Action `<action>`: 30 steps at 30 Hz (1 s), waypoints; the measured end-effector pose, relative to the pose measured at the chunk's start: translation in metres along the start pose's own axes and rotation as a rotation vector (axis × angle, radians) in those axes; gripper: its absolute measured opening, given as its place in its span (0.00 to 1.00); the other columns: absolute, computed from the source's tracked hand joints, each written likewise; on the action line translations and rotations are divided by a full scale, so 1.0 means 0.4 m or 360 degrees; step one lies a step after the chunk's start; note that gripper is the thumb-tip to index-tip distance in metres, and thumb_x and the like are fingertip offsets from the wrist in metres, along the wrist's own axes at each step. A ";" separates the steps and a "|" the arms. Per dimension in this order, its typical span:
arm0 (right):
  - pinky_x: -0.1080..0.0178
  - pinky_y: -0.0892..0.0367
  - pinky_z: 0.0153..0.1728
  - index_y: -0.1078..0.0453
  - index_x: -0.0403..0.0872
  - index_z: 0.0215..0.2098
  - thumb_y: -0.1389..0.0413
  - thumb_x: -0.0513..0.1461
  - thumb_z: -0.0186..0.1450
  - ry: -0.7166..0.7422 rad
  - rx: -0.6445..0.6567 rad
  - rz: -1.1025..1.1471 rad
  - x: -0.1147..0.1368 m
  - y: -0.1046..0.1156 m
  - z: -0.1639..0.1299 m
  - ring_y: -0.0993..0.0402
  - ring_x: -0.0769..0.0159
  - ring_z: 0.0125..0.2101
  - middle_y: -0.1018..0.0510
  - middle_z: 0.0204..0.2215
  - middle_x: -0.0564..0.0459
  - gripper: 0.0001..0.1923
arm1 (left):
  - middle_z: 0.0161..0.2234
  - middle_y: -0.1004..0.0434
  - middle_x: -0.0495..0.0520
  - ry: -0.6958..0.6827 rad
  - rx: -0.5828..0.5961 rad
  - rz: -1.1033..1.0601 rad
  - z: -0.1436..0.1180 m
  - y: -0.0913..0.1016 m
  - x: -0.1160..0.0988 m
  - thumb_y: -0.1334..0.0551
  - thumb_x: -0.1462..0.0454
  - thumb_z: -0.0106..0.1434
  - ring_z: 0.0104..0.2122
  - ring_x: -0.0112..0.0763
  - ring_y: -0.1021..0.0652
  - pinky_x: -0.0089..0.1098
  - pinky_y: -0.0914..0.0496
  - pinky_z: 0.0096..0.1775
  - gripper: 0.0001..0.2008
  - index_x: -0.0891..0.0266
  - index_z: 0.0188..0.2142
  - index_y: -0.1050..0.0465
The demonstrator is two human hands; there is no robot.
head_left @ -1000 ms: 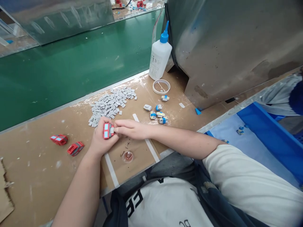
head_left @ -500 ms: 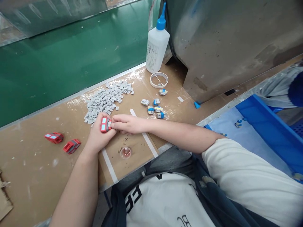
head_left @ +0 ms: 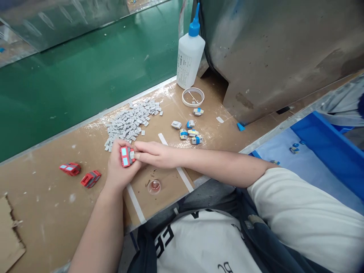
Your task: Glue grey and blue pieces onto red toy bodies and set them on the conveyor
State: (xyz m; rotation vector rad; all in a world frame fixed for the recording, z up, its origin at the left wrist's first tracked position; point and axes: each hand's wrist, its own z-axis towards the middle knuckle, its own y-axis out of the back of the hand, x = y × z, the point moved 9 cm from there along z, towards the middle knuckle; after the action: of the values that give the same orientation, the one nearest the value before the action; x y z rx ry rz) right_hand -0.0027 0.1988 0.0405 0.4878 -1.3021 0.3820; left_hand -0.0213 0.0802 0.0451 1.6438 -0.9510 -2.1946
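My left hand (head_left: 118,170) grips a small red toy car (head_left: 126,156) with light-blue windows, held above the brown bench. My right hand (head_left: 155,153) meets it from the right, its fingertips pressing a small grey piece against the car's right end. Just beyond the hands lies a heap of several small grey pieces (head_left: 131,121). A small clear dish (head_left: 154,186) with a reddish tint sits on the bench just below my right hand.
Two more red toy cars (head_left: 70,168) (head_left: 90,178) lie to the left. Several blue-and-white small parts (head_left: 189,132), a tape ring (head_left: 193,97) and a white glue bottle (head_left: 190,57) stand farther right. A green conveyor belt (head_left: 71,79) runs behind; a blue bin (head_left: 327,151) is at right.
Both hands stay joined on the red car; the right fingers have pushed the grey piece closer onto its end. The camera has shifted slightly.
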 end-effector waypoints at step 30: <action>0.62 0.40 0.39 0.36 0.49 0.40 0.53 0.44 0.78 0.0230 0.0035 -0.0421 0.041 -0.029 -0.024 0.34 0.64 0.36 0.26 0.37 0.53 0.11 | 0.37 0.26 0.52 -0.0635 -0.0342 -0.0061 -0.057 0.030 -0.033 0.48 0.48 0.76 0.33 0.40 0.24 0.44 0.27 0.39 0.14 0.53 0.49 0.37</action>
State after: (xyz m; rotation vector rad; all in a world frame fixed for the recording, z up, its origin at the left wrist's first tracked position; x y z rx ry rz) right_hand 0.0149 0.1942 0.0533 0.6314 -1.0783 0.2068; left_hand 0.0018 0.0702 0.0592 1.1629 -0.7396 -2.6041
